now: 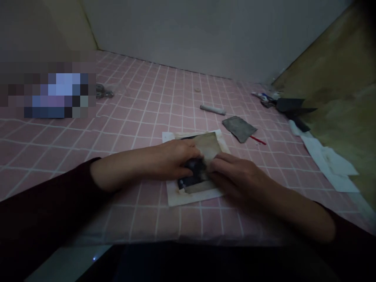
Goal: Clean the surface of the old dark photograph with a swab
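On the tablecloth in front of me lies a white-bordered sheet (190, 200) with a dark and grey-beige picture on it. Its border looks stained in places. My left hand (172, 159) rests on the left part of the sheet, thumb apart from the fingers. Over the right part, my right hand (242, 174) has its fingers drawn together close to the picture's surface. Motion blurs those fingertips, and whatever they pinch is too small or hidden to make out.
Beyond the sheet are a flat grey piece (239, 129), a thin red stick (259, 140) and a grey tube (212, 110). Dark pieces (290, 105) and white paper (326, 162) lie along the right wall. A pink checked tablecloth (141, 102) covers the table.
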`<action>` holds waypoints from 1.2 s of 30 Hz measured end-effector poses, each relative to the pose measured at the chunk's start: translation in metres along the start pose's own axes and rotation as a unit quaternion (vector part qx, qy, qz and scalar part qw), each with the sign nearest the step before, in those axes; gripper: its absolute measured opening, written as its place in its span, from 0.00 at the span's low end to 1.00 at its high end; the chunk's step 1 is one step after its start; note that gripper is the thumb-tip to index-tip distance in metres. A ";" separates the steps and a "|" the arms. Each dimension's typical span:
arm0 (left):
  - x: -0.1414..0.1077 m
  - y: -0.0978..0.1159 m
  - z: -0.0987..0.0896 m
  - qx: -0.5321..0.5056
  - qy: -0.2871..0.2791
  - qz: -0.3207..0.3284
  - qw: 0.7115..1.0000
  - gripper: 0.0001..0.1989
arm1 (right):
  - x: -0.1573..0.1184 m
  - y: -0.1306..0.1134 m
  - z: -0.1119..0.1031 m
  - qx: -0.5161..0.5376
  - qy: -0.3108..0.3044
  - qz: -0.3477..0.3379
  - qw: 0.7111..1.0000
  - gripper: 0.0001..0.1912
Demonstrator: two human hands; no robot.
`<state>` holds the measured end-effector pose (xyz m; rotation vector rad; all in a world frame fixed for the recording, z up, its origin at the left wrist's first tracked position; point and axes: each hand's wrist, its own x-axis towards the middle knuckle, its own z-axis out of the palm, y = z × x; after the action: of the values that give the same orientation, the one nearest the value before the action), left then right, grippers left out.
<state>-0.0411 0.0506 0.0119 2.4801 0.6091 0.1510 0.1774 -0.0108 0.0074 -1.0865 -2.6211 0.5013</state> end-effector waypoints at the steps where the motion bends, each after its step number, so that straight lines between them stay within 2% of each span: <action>1: 0.000 0.000 0.000 0.001 -0.004 -0.002 1.000 0.05 | -0.002 0.001 -0.001 -0.016 -0.001 0.016 1.000 0.06; 3: 0.000 0.000 0.000 0.001 -0.006 0.001 1.000 0.06 | -0.001 0.001 -0.001 -0.026 -0.007 0.019 0.999 0.06; 8: -0.001 -0.003 0.001 -0.016 0.011 0.011 1.000 0.03 | 0.008 -0.005 0.003 0.028 -0.006 -0.033 0.999 0.06; 13: -0.002 -0.004 0.002 -0.019 0.001 0.020 1.000 0.04 | 0.001 0.000 -0.004 -0.007 -0.009 0.029 1.000 0.05; 19: -0.001 -0.002 0.001 -0.013 0.011 0.014 1.000 0.02 | 0.008 -0.003 0.003 0.014 -0.002 -0.035 0.999 0.07; 24: -0.001 -0.002 0.000 -0.012 -0.005 0.018 1.000 0.06 | 0.000 0.003 -0.002 -0.035 -0.006 0.027 0.999 0.06; 30: -0.001 -0.001 0.000 -0.015 0.006 0.009 1.000 0.04 | 0.006 -0.001 0.003 -0.015 0.014 -0.027 0.999 0.05; 36: -0.001 0.000 -0.002 -0.009 -0.016 0.001 1.000 0.05 | -0.001 0.003 -0.005 -0.041 -0.001 0.031 0.999 0.06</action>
<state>-0.0423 0.0514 0.0132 2.4608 0.5892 0.1158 0.1824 -0.0081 0.0108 -1.1969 -2.6370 0.4113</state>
